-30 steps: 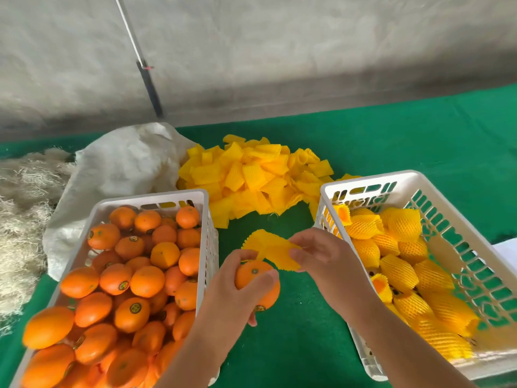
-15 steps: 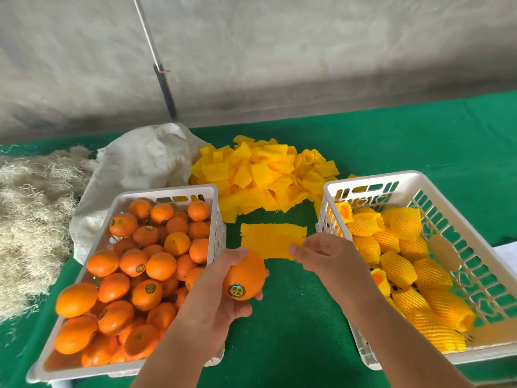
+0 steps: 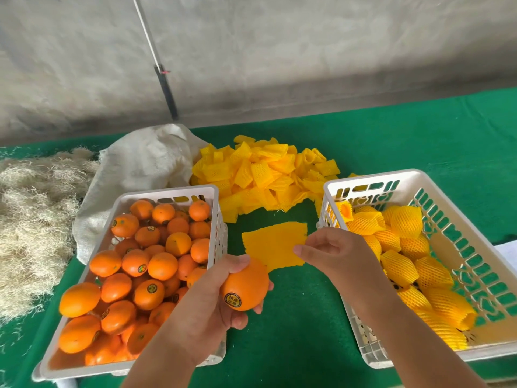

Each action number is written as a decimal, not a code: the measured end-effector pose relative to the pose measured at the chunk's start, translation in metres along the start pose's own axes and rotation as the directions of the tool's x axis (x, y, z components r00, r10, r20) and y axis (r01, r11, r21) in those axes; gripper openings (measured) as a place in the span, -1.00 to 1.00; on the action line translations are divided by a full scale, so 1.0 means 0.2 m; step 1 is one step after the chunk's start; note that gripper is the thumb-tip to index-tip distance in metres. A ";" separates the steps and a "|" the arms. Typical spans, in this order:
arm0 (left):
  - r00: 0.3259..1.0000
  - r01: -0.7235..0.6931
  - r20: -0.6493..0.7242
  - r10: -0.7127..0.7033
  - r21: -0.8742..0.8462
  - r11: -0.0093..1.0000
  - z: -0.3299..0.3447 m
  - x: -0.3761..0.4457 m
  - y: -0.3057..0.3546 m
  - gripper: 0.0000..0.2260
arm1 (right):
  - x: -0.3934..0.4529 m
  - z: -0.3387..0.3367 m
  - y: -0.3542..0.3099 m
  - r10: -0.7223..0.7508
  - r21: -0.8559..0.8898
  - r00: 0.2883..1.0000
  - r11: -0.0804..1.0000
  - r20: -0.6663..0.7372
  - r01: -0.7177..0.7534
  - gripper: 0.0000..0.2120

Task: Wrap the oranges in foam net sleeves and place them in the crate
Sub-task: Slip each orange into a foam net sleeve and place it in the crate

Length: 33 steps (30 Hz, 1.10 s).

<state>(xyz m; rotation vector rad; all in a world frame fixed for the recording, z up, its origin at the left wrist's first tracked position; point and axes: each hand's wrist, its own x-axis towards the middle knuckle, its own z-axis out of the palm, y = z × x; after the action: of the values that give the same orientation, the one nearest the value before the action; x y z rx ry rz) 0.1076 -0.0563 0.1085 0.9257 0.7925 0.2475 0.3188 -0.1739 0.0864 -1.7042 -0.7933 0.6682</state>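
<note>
Orange [image 3: 245, 287] gripped by left hand [image 3: 208, 306], right hand [image 3: 331, 252] pinching foam sleeve [image 3: 272, 245]

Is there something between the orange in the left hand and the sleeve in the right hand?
Nothing visible: the orange sits just below the flat sleeve, with only green cloth behind the gap.

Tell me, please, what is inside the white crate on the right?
The right crate holds oranges wrapped in yellow foam net sleeves, piled up. Any lower layers and most of the crate floor are covered.

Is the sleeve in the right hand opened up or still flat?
Flat: the sleeve hangs as one sheet from the right hand, no opening visible.
</note>
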 end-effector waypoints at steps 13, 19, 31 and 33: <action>0.998 0.008 0.056 -0.011 0.045 0.999 -0.06 0.00 0.03 -0.24 | 0.05 -0.05 0.00 -0.032 0.254 0.908 0.964 0.418 -0.083 -0.61; 0.993 0.025 0.115 -0.027 0.019 1.000 -0.10 -0.01 0.05 -0.22 | 0.01 -0.05 -0.08 0.001 0.008 0.882 1.000 0.471 -0.005 -0.52; 0.955 0.062 0.288 -0.077 0.061 0.996 -0.10 -0.07 0.07 -0.60 | -0.04 -0.04 -0.10 -0.028 0.033 0.810 0.999 0.586 0.011 -0.64; 0.957 0.064 0.281 -0.073 0.041 0.997 -0.11 -0.07 0.06 -0.58 | -0.05 -0.04 -0.11 -0.044 0.078 0.777 0.997 0.628 -0.006 -0.77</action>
<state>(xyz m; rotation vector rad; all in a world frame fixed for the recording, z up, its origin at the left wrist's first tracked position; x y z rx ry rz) 0.0836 -0.0425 0.1184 0.9363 0.5640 0.0398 0.3151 -0.1828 0.1108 -1.3929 -1.2292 1.2773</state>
